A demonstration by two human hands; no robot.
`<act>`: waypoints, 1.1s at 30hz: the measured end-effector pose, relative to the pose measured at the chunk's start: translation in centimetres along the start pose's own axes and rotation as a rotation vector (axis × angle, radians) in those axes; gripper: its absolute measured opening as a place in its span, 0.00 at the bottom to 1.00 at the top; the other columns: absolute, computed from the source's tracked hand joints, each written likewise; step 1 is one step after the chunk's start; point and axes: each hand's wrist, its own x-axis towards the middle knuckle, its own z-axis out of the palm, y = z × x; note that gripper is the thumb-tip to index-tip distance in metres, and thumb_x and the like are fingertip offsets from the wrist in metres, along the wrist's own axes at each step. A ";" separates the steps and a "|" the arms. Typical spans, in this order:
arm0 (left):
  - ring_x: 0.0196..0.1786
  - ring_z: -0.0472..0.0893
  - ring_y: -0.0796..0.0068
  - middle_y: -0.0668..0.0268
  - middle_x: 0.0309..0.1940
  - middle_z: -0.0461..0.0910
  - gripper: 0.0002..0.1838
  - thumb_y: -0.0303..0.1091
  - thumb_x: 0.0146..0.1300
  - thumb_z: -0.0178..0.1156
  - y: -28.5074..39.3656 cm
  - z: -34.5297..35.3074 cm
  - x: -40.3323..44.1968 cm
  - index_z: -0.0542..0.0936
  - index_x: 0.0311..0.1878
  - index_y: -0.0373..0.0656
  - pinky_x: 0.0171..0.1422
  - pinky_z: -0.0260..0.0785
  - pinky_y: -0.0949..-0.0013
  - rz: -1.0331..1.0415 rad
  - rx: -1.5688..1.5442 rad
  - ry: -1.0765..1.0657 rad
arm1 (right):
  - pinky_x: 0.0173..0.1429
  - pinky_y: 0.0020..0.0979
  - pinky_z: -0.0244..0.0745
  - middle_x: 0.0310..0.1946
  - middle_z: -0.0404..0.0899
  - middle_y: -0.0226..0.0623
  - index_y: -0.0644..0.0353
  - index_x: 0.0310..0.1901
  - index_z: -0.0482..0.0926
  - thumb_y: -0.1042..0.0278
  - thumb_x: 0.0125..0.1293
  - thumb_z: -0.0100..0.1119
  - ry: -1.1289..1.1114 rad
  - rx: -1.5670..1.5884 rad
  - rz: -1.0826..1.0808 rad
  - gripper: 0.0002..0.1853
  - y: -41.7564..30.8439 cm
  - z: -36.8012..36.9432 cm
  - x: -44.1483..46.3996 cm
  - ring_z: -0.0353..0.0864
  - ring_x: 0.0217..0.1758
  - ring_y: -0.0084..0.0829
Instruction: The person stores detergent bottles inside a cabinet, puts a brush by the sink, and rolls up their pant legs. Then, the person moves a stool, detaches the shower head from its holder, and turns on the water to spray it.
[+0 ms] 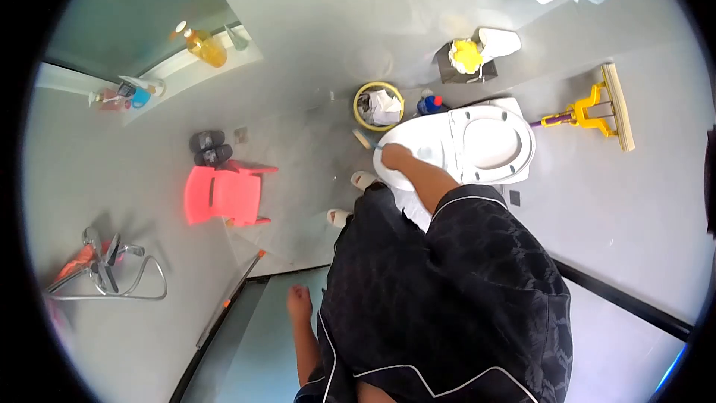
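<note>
Gripping a brush (362, 139) past the front edge of the toilet (395, 129), the right hand (396, 157) could drip if bristles are wet. Left hand (299, 302) fingers: can't tell.

"How did the toilet (452, 142) look?"
"It was smooth, white and glossy, like ceramic."
"And the brush (362, 139) just off its front rim?"
"That looked matt and bristly; its handle was too small to judge."
"The bin (379, 84) beside the toilet?"
"It had a smooth plastic rim and held crumpled matt paper (384, 107). The bottle (429, 104) next to the toilet was shiny plastic."
"The mop (585, 114) behind the toilet?"
"It had hard plastic fittings and a dull, spongy head."
"And well out in front of it?"
"The chair (237, 198) was smooth plastic, the shower tap (107, 276) polished metal."
</note>
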 end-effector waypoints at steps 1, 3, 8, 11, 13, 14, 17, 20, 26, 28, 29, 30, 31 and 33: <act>0.46 0.86 0.56 0.53 0.43 0.87 0.21 0.42 0.68 0.65 -1.0 -0.8 0.0 0.80 0.55 0.36 0.53 0.77 0.57 0.032 0.010 0.020 | 0.59 0.51 0.78 0.49 0.86 0.53 0.64 0.45 0.85 0.64 0.69 0.51 0.044 0.077 0.039 0.15 0.2 -0.9 -1.7 0.85 0.55 0.53; 0.47 0.86 0.56 0.53 0.43 0.87 0.21 0.43 0.67 0.65 -0.8 -0.8 0.1 0.80 0.55 0.36 0.53 0.77 0.57 0.058 -0.010 0.058 | 0.54 0.51 0.77 0.41 0.85 0.54 0.65 0.43 0.84 0.59 0.72 0.51 0.171 0.105 -0.130 0.17 2.2 0.5 -0.8 0.85 0.48 0.53; 0.50 0.87 0.56 0.53 0.47 0.87 0.21 0.42 0.68 0.65 0.2 -1.7 -1.3 0.79 0.55 0.36 0.56 0.77 0.58 -0.070 -0.037 0.043 | 0.47 0.45 0.76 0.32 0.84 0.48 0.63 0.40 0.82 0.52 0.74 0.54 0.055 0.335 -0.296 0.20 -1.3 -3.7 -3.4 0.84 0.39 0.44; 0.50 0.86 0.58 0.52 0.48 0.87 0.20 0.42 0.70 0.65 1.4 -0.7 -3.4 0.79 0.56 0.35 0.58 0.77 0.59 -0.099 -0.189 0.124 | 0.35 0.34 0.71 0.22 0.76 0.34 0.60 0.39 0.81 0.50 0.79 0.49 0.072 0.443 -0.536 0.21 -6.5 -7.4 -4.6 0.77 0.27 0.28; 0.51 0.86 0.58 0.52 0.49 0.86 0.21 0.41 0.70 0.65 2.5 0.2 -4.9 0.79 0.56 0.35 0.58 0.77 0.59 -0.182 -0.254 0.154 | 0.33 0.32 0.70 0.21 0.75 0.32 0.60 0.40 0.81 0.50 0.80 0.48 0.011 0.485 -0.601 0.21 -11.8 -11.4 -7.3 0.75 0.26 0.25; 0.51 0.86 0.58 0.52 0.49 0.86 0.21 0.41 0.70 0.65 3.2 0.7 -5.6 0.79 0.57 0.34 0.58 0.77 0.59 -0.235 -0.291 0.155 | 0.31 0.30 0.68 0.20 0.73 0.29 0.60 0.41 0.81 0.50 0.81 0.47 -0.031 0.552 -0.625 0.22 -14.1 -12.9 -8.1 0.73 0.24 0.22; 0.51 0.86 0.58 0.51 0.48 0.86 0.21 0.40 0.70 0.65 5.2 3.2 -8.5 0.78 0.57 0.34 0.58 0.77 0.59 -0.333 -0.423 0.223 | 0.31 0.28 0.66 0.21 0.72 0.27 0.60 0.43 0.81 0.49 0.81 0.46 -0.223 0.590 -0.729 0.22 -19.6 -15.0 -8.2 0.70 0.25 0.20; 0.48 0.86 0.59 0.52 0.47 0.86 0.20 0.38 0.70 0.65 5.4 7.8 -11.6 0.77 0.57 0.33 0.55 0.78 0.60 -0.401 -0.502 0.268 | 0.31 0.28 0.66 0.22 0.72 0.25 0.60 0.43 0.82 0.50 0.81 0.47 -0.411 0.611 -0.788 0.21 -24.1 -16.6 -9.5 0.69 0.25 0.19; 0.46 0.87 0.61 0.51 0.44 0.87 0.17 0.38 0.71 0.65 11.3 14.5 -18.3 0.80 0.54 0.34 0.52 0.79 0.61 -0.700 -0.857 0.412 | 0.33 0.29 0.66 0.23 0.73 0.27 0.62 0.44 0.81 0.55 0.81 0.47 -1.029 0.783 -0.659 0.19 -27.3 -13.6 -3.4 0.70 0.26 0.20; 0.48 0.87 0.57 0.49 0.45 0.87 0.19 0.40 0.70 0.65 11.0 20.1 -20.4 0.80 0.54 0.34 0.55 0.78 0.58 -0.607 -0.726 0.570 | 0.34 0.32 0.68 0.24 0.74 0.31 0.62 0.41 0.82 0.54 0.78 0.52 -0.799 0.431 -0.444 0.19 -25.8 -10.1 1.7 0.73 0.28 0.26; 0.49 0.87 0.53 0.48 0.45 0.87 0.19 0.41 0.69 0.65 12.2 20.5 -21.3 0.80 0.54 0.35 0.57 0.77 0.57 -0.712 -0.770 0.481 | 0.33 0.33 0.68 0.24 0.75 0.32 0.63 0.39 0.82 0.53 0.76 0.54 -0.340 -0.092 -0.522 0.19 -24.3 -7.6 5.5 0.75 0.28 0.28; 0.48 0.87 0.54 0.49 0.44 0.87 0.19 0.40 0.68 0.65 13.8 20.9 -22.4 0.81 0.54 0.36 0.56 0.77 0.57 -0.753 -0.752 0.506 | 0.32 0.35 0.67 0.24 0.76 0.34 0.63 0.38 0.82 0.53 0.74 0.56 -0.171 -0.229 -0.672 0.19 -22.8 -4.8 8.4 0.75 0.27 0.29; 0.48 0.87 0.54 0.50 0.44 0.87 0.19 0.41 0.68 0.66 15.0 20.9 -23.4 0.81 0.54 0.36 0.55 0.77 0.58 -0.786 -0.776 0.485 | 0.30 0.36 0.67 0.23 0.77 0.35 0.64 0.37 0.82 0.53 0.72 0.58 0.001 -0.354 -0.824 0.19 -20.7 -2.3 10.3 0.75 0.26 0.31; 0.47 0.87 0.56 0.51 0.43 0.87 0.20 0.42 0.67 0.67 16.6 21.4 -24.3 0.82 0.54 0.36 0.55 0.78 0.58 -0.832 -0.797 0.482 | 0.30 0.38 0.68 0.23 0.77 0.36 0.64 0.37 0.82 0.53 0.73 0.57 -0.165 -0.311 -0.863 0.19 -22.1 -1.3 6.1 0.76 0.25 0.32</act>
